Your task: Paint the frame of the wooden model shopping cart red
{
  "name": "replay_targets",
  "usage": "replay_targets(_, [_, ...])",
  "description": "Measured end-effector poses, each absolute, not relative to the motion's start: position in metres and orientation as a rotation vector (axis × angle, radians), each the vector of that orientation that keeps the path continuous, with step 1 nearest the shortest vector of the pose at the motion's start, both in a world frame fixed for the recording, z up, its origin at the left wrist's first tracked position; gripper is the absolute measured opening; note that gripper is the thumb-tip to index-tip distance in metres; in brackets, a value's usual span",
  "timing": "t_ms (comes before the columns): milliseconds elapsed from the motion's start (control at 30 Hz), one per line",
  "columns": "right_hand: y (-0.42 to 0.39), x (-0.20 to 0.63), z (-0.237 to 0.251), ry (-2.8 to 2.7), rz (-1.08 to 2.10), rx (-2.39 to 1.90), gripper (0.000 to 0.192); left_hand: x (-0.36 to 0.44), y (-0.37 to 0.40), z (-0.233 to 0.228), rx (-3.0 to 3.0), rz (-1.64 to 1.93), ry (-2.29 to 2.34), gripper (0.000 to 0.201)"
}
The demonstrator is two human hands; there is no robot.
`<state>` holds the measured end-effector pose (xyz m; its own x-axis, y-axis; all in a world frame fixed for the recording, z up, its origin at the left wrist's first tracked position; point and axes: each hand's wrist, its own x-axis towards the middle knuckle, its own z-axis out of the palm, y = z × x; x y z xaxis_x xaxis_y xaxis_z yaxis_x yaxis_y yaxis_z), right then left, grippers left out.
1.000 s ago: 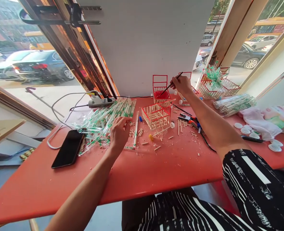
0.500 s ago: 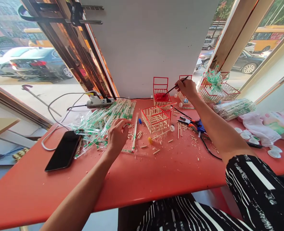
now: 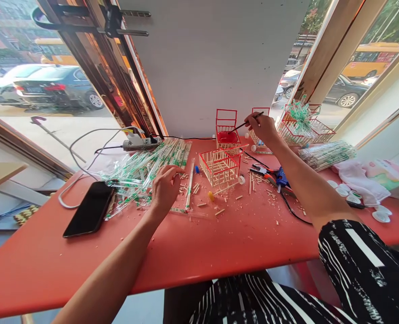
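My right hand [image 3: 262, 127] is closed round a thin dark paintbrush [image 3: 242, 127]. Its tip dips into red paint [image 3: 227, 136] on a small stick-built stand with a red-edged frame [image 3: 225, 110]. Nearer me stands a little basket of pale sticks [image 3: 215, 173] with a red-painted rim; neither hand touches it. Loosely curved and holding nothing visible, my left hand [image 3: 165, 186] hovers or rests by a heap of wrapped chopsticks [image 3: 172, 153]. One wrapped chopstick pair [image 3: 189, 186] lies just right of that hand, beside a blue cap [image 3: 197, 169] and a yellow cap [image 3: 211, 196].
On the red table [image 3: 199, 252], a black phone [image 3: 88, 210] lies at left, near a power strip [image 3: 140, 143]. Pliers [image 3: 262, 170] and a blue glue gun [image 3: 282, 177] lie below my right forearm. A larger stick basket [image 3: 324, 130] and bundled chopsticks [image 3: 328, 154] stand at right.
The brush has tilted lower, and my right hand has dropped slightly with it. My left hand stays almost still; the whole view shifts a little.
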<state>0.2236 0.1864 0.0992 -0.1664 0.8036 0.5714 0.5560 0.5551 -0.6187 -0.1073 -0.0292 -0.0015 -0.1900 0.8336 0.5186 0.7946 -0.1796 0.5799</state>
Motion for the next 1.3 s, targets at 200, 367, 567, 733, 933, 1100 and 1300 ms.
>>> replay_targets(200, [0.181,0.232,0.091,-1.817,0.274,-1.112,0.03,-0.109,-0.028,-0.002,1.952,1.332,1.984,0.032])
replay_targets(367, [0.17,0.244,0.085,-1.61,0.427,-1.077,0.034,-0.108,-0.029,-0.002,1.963,1.309,1.985,0.032])
replay_targets(567, [0.128,0.268,0.101,-1.156,0.492,-0.947,0.046,-0.106,-0.03,0.0,1.956,1.285,1.999,0.03])
replay_targets(733, [0.067,0.293,0.113,-0.909,0.523,-0.847,0.035,-0.106,-0.031,0.0,1.952,1.27,1.989,0.032])
replay_targets(933, [0.01,0.292,0.104,-0.936,0.362,-0.764,0.042,-0.105,-0.032,-0.004,1.925,1.235,1.975,0.031])
replay_targets(1100, [-0.009,0.275,0.092,-1.093,0.239,-0.821,0.04,-0.106,-0.033,-0.008,1.844,1.237,1.939,0.032])
replay_targets(1300, [-0.013,0.267,0.086,-1.227,0.224,-0.824,0.042,-0.106,-0.032,-0.008,1.799,1.26,1.975,0.03])
